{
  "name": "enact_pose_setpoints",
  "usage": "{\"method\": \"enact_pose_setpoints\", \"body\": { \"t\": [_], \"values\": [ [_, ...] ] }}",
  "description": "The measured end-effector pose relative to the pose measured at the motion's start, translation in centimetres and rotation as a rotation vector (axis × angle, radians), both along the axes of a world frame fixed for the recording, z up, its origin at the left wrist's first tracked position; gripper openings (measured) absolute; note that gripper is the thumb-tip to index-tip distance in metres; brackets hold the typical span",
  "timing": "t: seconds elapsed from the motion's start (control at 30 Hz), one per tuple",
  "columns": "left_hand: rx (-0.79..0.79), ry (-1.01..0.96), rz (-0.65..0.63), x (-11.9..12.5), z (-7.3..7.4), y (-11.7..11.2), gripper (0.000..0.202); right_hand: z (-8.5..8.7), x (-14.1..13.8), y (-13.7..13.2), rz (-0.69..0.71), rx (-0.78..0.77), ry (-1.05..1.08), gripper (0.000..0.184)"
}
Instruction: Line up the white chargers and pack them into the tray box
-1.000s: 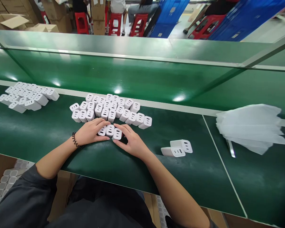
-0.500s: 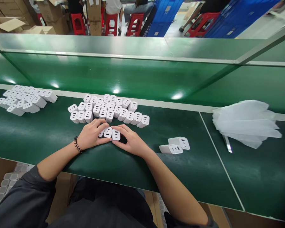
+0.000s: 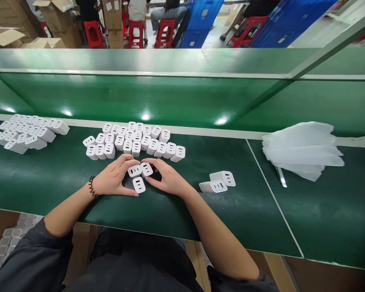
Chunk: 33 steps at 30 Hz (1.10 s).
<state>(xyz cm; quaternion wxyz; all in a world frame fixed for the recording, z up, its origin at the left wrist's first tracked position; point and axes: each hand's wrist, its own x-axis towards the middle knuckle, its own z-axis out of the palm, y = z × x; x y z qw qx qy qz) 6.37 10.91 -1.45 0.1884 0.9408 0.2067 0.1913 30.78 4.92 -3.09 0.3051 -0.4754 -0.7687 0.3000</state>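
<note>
Three white USB wall chargers are bunched between my hands, their slotted port faces turned up. My left hand [image 3: 115, 177] curves around the left side, its fingers behind the upper-left charger [image 3: 135, 171] and its thumb by the lower charger [image 3: 139, 185], which sits nearer me. My right hand [image 3: 166, 177] has fingers and thumb closed around the upper-right charger [image 3: 146, 169]. Just beyond my fingers stand several rows of similar chargers [image 3: 136, 148].
Another cluster of chargers [image 3: 33, 132] stands at the left. To the right, two chargers [image 3: 220, 181] lie on their sides. White translucent sheets [image 3: 302, 150] are piled farther right, a shiny metal strip [image 3: 281, 177] poking out. A low green wall [image 3: 170, 97] runs behind the green bench [image 3: 246, 219].
The chargers between my hands have shifted from a close row into a triangle, one now nearer me. My left thumb has moved away from my right thumb. The view has turned slightly right.
</note>
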Motion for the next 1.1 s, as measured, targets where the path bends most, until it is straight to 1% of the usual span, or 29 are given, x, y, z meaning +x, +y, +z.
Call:
{"method": "enact_pose_setpoints", "body": {
  "t": [0.13, 0.23, 0.33, 0.4, 0.5, 0.57, 0.67, 0.73, 0.77, 0.87, 0.93, 1.03, 1.1],
  "values": [
    [-0.034, -0.006, -0.044, 0.5, -0.6, -0.2, 0.085, 0.1, 0.1, 0.0, -0.002, 0.008, 0.010, 0.043],
    [-0.039, 0.004, -0.063, 0.9, -0.6, -0.4, 0.080, 0.0, 0.1, 0.0, 0.010, 0.011, 0.013, 0.043],
    [-0.011, 0.029, -0.071, 1.1, -0.4, -0.6, 0.084, 0.0, 0.3, 0.1, 0.037, 0.015, 0.013, 0.047],
    [-0.009, 0.031, -0.062, 0.9, -0.1, -0.6, 0.082, 0.1, 0.6, 0.1, 0.056, 0.012, 0.007, 0.053],
    [-0.074, 0.036, -0.051, 0.4, 0.5, -0.1, 0.063, 0.8, 1.2, 0.0, 0.095, 0.020, -0.020, 0.061],
    [-0.137, 0.062, -0.050, 0.0, 1.0, 0.2, 0.054, 1.3, 1.7, -0.1, 0.149, 0.023, -0.060, 0.066],
    [-0.204, 0.093, -0.049, -0.5, 1.6, 0.7, 0.049, 1.9, 1.9, -0.4, 0.251, -0.008, -0.101, 0.069],
    [-0.235, 0.094, -0.066, -0.7, 1.9, 0.8, 0.048, 1.8, 1.6, -0.5, 0.287, -0.013, -0.104, 0.070],
    [-0.244, 0.088, -0.079, -0.7, 2.0, 0.8, 0.048, 1.7, 1.3, -0.5, 0.285, -0.004, -0.105, 0.067],
    [-0.239, 0.085, -0.115, -0.6, 2.0, 0.6, 0.051, 1.3, 0.7, -0.6, 0.239, 0.043, -0.102, 0.046],
    [-0.215, 0.110, -0.111, -0.6, 1.8, 0.4, 0.054, 1.2, 0.5, -0.5, 0.215, 0.047, -0.086, 0.036],
    [-0.180, 0.142, -0.059, -0.6, 1.3, 0.3, 0.061, 1.4, 0.5, -0.5, 0.197, 0.029, -0.065, 0.028],
    [-0.170, 0.143, -0.037, -0.7, 1.1, 0.4, 0.060, 1.5, 0.5, -0.5, 0.206, 0.028, -0.057, 0.030]
  ]
}}
